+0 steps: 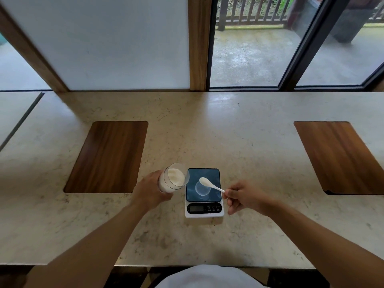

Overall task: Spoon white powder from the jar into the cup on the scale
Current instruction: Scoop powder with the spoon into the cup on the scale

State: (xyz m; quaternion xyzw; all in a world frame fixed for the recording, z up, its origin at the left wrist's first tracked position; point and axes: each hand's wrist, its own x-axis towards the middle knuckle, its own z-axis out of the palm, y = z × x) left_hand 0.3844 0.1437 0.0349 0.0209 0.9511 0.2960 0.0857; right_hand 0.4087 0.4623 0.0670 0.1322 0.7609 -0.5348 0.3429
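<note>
You get soft, even daylight from the windows [249,55] ahead, with a pale sheen on the counter [207,125] and only faint shadows. Your wide lens bows straight lines near the edges; detail looks slightly soft throughout.

Marble counter [239,132] with wooden inlays [108,156] below windows [249,59] facing a patio.

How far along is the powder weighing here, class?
Done: the cup sits on the scale and the jar is open. In hand: the left hand tilts the jar toward the scale; the right hand holds the spoon above the cup. Left: no powder shows in the cup yet.
</note>
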